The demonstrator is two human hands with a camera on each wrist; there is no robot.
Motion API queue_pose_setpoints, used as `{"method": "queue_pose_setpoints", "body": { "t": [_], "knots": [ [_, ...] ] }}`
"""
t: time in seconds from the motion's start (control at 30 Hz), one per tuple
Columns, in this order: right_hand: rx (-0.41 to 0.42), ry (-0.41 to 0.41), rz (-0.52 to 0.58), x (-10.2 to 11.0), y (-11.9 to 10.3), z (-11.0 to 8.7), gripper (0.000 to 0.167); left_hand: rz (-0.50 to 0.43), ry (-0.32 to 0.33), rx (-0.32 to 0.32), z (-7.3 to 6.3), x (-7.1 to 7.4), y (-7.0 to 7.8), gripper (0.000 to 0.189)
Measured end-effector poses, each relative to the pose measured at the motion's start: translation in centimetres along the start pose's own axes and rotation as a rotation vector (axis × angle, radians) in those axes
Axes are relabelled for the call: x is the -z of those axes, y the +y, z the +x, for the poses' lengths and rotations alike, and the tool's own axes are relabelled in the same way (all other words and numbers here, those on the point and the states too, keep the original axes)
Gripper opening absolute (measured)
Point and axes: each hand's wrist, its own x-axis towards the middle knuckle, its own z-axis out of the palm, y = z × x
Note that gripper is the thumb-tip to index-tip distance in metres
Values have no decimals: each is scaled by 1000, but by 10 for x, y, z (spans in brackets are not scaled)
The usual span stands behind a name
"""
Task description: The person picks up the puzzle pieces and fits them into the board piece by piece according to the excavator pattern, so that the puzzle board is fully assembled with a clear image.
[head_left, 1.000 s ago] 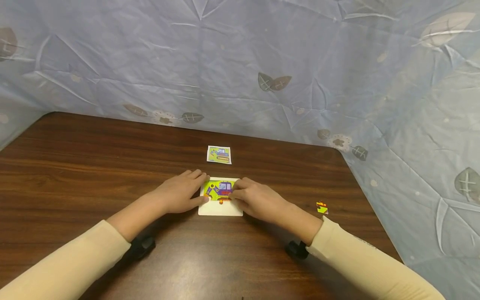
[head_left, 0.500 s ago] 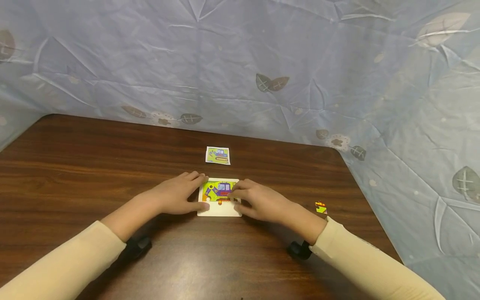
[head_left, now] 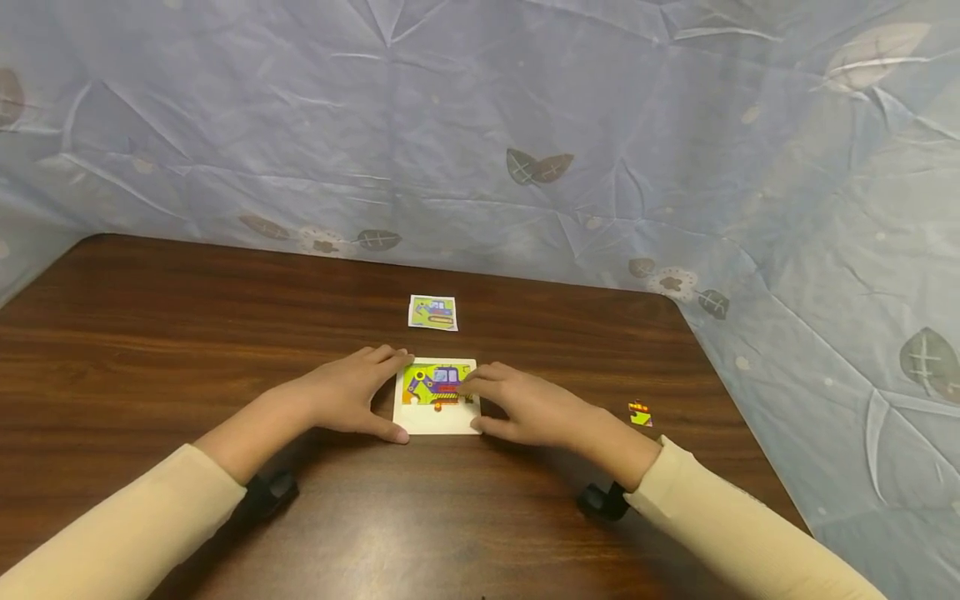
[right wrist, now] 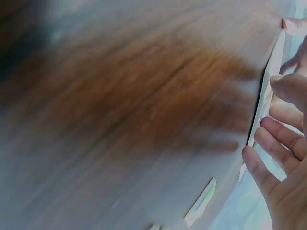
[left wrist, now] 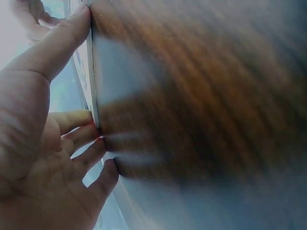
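Note:
A white puzzle tray [head_left: 438, 424] lies on the table in the head view. Joined jigsaw pieces [head_left: 422, 386] in its upper part show a purple excavator on green, with an orange tab sticking out below; the lower strip is bare white. My left hand [head_left: 341, 392] spans the tray's left side, fingertips by the far corner and thumb by the near corner. On the right side, my right hand [head_left: 528, 407] reaches its index finger over the pieces while its thumb touches the near right corner. Both hands' fingers look extended, as the left wrist view also shows for the left hand [left wrist: 55, 143].
Beyond the tray lies a small picture card [head_left: 432, 312] with the same excavator. A loose orange and green jigsaw piece [head_left: 640, 413] rests to the right. Wrinkled grey cloth [head_left: 465, 117] hangs behind the brown wooden table [head_left: 420, 533].
My left thumb has slid from the tray's left part to its near left corner. My right thumb has moved away from the pieces to the near right corner.

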Motion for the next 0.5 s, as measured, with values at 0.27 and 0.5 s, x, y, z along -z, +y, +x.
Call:
{"method": "queue_pose_setpoints", "body": {
  "t": [0.27,0.5],
  "knots": [
    [-95,70,61,10,21,-35,43,-3,13,4,0,-2,-1,116],
    [-193,77,65,12,42,-78,36,8,22,-8,-1,-2,-1,116]
  ]
}}
